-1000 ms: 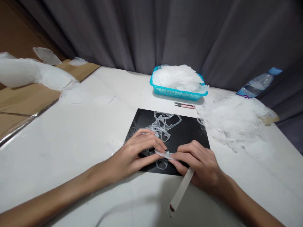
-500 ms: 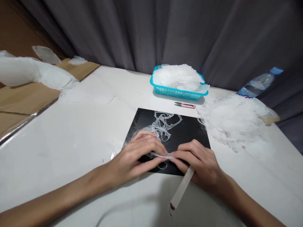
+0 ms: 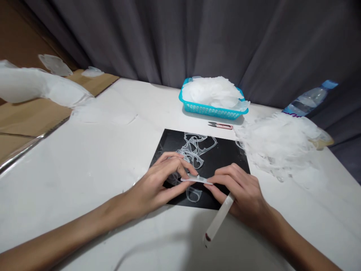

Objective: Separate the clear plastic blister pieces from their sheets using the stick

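The left hand and right hand both pinch a thin, whitish piece between them, over a black mat. The right hand also holds a pale, flat stick. It looks like the handling part, and moving the piece seems to call for soft, careful fingers. Thin, see-through, curly strips lie by the left hand. A fluffy-looking white heap sits past the right hand on the smooth worktop.
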Demonstrator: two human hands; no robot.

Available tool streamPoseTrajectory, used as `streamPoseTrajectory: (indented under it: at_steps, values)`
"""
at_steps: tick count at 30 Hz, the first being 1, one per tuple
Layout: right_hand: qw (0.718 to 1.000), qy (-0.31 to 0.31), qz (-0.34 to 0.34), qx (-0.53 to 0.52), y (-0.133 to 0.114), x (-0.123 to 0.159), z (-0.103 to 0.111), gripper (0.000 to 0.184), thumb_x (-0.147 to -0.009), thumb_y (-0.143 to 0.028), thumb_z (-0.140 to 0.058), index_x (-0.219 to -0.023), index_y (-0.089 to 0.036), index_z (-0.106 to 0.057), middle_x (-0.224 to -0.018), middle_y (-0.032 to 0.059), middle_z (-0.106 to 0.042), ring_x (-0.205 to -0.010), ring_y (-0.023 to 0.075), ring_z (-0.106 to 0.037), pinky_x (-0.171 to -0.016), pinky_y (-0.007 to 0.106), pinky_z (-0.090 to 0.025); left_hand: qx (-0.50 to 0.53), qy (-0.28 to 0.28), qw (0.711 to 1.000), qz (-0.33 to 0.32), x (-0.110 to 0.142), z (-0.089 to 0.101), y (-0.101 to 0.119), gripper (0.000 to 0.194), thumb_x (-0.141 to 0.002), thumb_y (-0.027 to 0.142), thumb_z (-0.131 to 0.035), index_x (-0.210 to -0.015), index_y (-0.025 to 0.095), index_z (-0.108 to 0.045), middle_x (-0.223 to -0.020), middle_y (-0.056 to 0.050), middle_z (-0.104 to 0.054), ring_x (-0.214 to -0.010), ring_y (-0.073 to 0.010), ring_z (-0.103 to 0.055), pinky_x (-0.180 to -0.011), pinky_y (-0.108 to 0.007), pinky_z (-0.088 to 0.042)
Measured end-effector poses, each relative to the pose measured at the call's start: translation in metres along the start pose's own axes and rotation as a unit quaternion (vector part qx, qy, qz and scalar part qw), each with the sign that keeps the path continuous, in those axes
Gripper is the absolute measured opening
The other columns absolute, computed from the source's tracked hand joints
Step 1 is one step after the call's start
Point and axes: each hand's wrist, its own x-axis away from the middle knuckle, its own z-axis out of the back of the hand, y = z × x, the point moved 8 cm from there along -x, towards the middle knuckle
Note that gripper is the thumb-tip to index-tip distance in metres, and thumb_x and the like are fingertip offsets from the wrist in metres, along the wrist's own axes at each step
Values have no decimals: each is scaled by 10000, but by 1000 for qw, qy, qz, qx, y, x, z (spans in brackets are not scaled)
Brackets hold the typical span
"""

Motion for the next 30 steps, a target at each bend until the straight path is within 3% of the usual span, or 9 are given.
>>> streamPoseTrajectory:
  at_steps: [6, 12, 18, 22, 30]
  values:
    - [1000, 6, 3, -5, -3, 2, -2, 6, -990, -206, -685, -989, -200, -683, -884, 27, -726, -757, 133, -630, -717, 262, -482, 53, -41, 997, 28, 3, -14, -4, 152, -972, 149, -696, -1033, 225, -579, -1125, -11, -745, -1096, -170, -663, -1134, -371, -372]
    - [1000, 16, 6, 1, -5, 2, -2, 14, -993, -193, -676, -1003, -193, -685, -900, 35, -731, -765, 141, -615, -713, 264, -480, 73, -63, 993, 62, 2, -17, -7, 131, -1013, 127, -603, -1044, 243, -554, -1140, 15, -737, -1119, -155, -649, -1121, -348, -379]
    - [999, 8, 36, -19, -11, 7, -2, 167, -968, -148, -702, -1133, -150, -676, -972, 63, -748, -799, 160, -619, -715, 292, -492, 67, -94, 989, 89, 4, -21, -9, 119, -1015, 131, -567, -1026, 249, -554, -1236, 3, -703, -1218, -173, -570, -1077, -316, -408]
    - [998, 4, 50, -23, -14, 8, -4, 237, -961, -123, -708, -1191, -133, -653, -1008, 67, -756, -837, 165, -648, -715, 294, -492, 80, -112, 986, 93, 8, -28, -13, 125, -1020, 141, -571, -1059, 259, -567, -1165, 2, -705, -1281, -183, -529, -1096, -317, -398]
    - [1000, -1, -1, 23, -6, 4, -6, 154, -1000, -246, -689, -1143, -190, -686, -947, 35, -725, -799, 149, -606, -725, 276, -485, 138, -85, 982, 97, 9, -24, -14, 140, -1027, 103, -547, -1000, 240, -527, -1290, -6, -665, -1176, -148, -632, -997, -282, -470]
